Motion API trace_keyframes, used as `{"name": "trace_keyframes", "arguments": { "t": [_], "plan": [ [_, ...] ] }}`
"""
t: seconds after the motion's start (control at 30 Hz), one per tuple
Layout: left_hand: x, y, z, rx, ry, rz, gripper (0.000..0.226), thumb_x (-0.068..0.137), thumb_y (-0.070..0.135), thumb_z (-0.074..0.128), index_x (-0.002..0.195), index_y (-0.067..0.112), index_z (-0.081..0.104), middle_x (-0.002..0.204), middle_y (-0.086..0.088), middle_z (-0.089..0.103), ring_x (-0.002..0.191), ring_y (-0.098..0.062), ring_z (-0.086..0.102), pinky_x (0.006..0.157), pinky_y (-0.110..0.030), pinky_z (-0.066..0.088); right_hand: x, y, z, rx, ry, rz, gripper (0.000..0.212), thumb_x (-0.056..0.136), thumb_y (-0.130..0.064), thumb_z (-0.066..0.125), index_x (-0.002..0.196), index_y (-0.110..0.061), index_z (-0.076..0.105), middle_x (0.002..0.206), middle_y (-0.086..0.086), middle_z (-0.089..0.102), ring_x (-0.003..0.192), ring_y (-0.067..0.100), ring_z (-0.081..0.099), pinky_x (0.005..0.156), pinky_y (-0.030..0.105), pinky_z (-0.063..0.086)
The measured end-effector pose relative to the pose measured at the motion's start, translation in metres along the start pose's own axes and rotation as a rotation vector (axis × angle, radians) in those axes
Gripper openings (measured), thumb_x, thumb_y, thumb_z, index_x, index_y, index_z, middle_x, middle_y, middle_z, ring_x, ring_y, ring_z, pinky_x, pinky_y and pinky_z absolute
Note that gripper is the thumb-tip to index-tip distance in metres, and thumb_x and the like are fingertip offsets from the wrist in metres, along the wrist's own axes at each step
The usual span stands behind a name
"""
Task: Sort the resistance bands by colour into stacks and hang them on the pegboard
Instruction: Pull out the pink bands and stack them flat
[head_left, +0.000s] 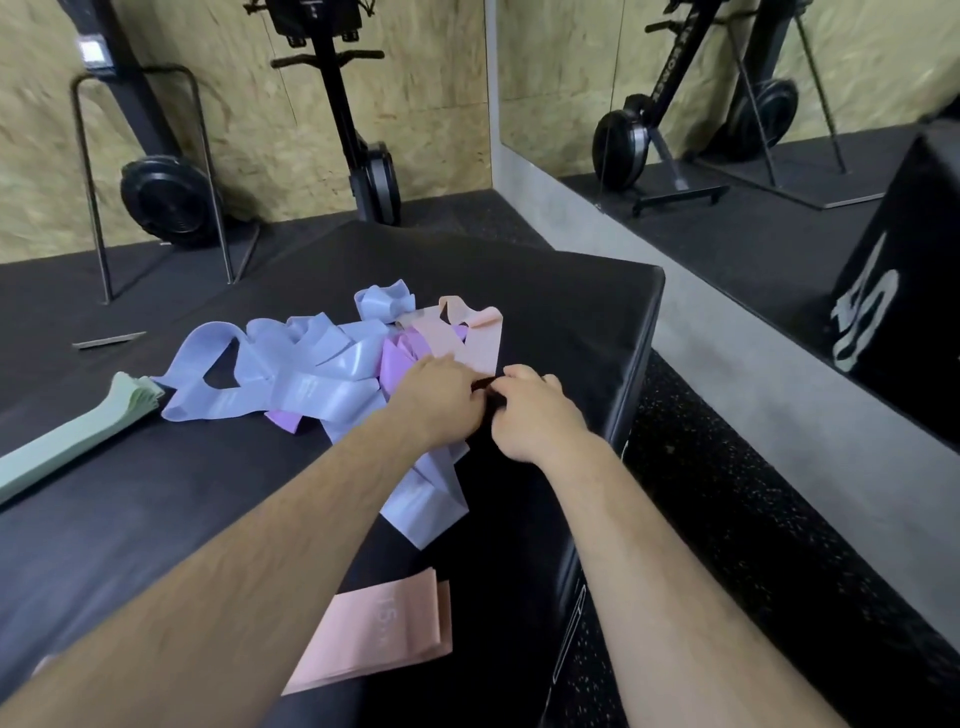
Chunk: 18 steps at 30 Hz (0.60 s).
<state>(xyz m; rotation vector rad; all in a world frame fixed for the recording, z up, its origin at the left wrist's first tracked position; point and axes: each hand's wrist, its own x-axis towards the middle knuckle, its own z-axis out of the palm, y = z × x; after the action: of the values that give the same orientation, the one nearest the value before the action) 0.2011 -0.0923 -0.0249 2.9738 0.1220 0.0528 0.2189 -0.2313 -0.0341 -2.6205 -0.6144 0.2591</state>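
The left hand (441, 400) and right hand (535, 410) are curling by the mixed band pile (311, 374) mid-frame. I cannot tell what they are holding. The green stack (67, 441), left, and pink stack (384, 634), bottom, are looking sorted. Blue, purple and hanging are waiting.

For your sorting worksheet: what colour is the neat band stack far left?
Pale green flat band stack; head view.
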Motion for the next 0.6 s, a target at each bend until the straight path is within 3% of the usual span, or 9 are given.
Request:
{"name": "trace_keyframes", "arguments": {
  "t": [0.1,0.17,0.23,0.3,0.33,0.43,0.53,0.6],
  "plan": [
    [-0.001,-0.004,-0.005,-0.028,0.064,0.008,0.026,0.096,0.019,0.039,0.096,0.016,0.065,0.092,-0.004,0.063,0.087,-0.023,0.055,0.079,-0.031,0.038,-0.001,0.003,-0.004,0.057,0.015,-0.003,0.050,0.096,-0.010,0.043,0.143,-0.026,0.052,0.162,-0.012,0.025,0.139,0.025,0.031,0.098,0.040,0.045],
    [-0.007,-0.001,-0.013,-0.089,0.154,0.051,0.026,0.097,0.012,0.041,0.098,0.014,0.067,0.089,0.001,0.064,0.086,-0.024,0.058,0.072,-0.018,0.033,-0.005,0.002,-0.008,0.160,0.083,-0.056,0.049,0.098,-0.010,0.043,0.143,-0.028,0.052,0.162,-0.016,0.025,0.139,0.024,0.033,0.102,0.044,0.046],
    [-0.016,0.004,-0.027,-0.163,0.221,0.124,0.029,0.101,0.011,0.044,0.114,0.016,0.069,0.100,0.002,0.066,0.097,-0.022,0.060,0.079,-0.008,0.035,-0.010,-0.001,-0.013,0.341,0.172,-0.142,0.050,0.099,-0.007,0.044,0.143,-0.028,0.053,0.158,-0.019,0.031,0.133,0.019,0.043,0.104,0.040,0.047],
    [-0.024,0.006,-0.045,-0.201,0.249,0.185,0.032,0.102,0.012,0.046,0.130,0.014,0.063,0.127,-0.001,0.064,0.121,-0.019,0.056,0.101,-0.019,0.037,-0.016,-0.006,-0.021,0.487,0.213,-0.203,0.054,0.100,-0.003,0.045,0.147,-0.030,0.050,0.157,-0.022,0.033,0.130,0.011,0.047,0.109,0.034,0.044],
    [-0.028,0.006,-0.054,-0.192,0.267,0.216,0.034,0.103,0.011,0.046,0.134,0.014,0.061,0.134,0.000,0.061,0.127,-0.017,0.053,0.105,-0.019,0.035,-0.020,-0.008,-0.026,0.531,0.222,-0.222,0.058,0.100,-0.002,0.045,0.150,-0.031,0.047,0.158,-0.022,0.032,0.133,0.008,0.046,0.112,0.031,0.041],
    [-0.044,0.006,-0.082,-0.178,0.341,0.230,0.035,0.103,0.010,0.044,0.134,0.014,0.061,0.139,0.005,0.058,0.128,-0.011,0.052,0.100,-0.004,0.027,-0.034,-0.015,-0.043,0.582,0.265,-0.263,0.060,0.101,-0.002,0.047,0.153,-0.031,0.042,0.162,-0.018,0.027,0.139,0.008,0.041,0.116,0.029,0.037],
    [-0.064,0.011,-0.120,-0.199,0.458,0.254,0.032,0.102,0.012,0.049,0.130,0.013,0.065,0.137,0.005,0.060,0.124,-0.012,0.055,0.104,-0.020,0.039,-0.053,-0.031,-0.066,0.561,0.290,-0.341,0.057,0.101,-0.003,0.047,0.152,-0.030,0.045,0.160,-0.018,0.029,0.137,0.007,0.044,0.113,0.030,0.041],
    [-0.080,0.017,-0.148,-0.208,0.529,0.288,0.030,0.100,0.013,0.051,0.126,0.014,0.067,0.133,0.007,0.062,0.120,-0.010,0.057,0.101,-0.020,0.041,-0.069,-0.045,-0.085,0.547,0.297,-0.391,0.054,0.100,-0.003,0.046,0.148,-0.027,0.049,0.157,-0.016,0.033,0.134,0.008,0.045,0.111,0.029,0.042]
  ]
}}
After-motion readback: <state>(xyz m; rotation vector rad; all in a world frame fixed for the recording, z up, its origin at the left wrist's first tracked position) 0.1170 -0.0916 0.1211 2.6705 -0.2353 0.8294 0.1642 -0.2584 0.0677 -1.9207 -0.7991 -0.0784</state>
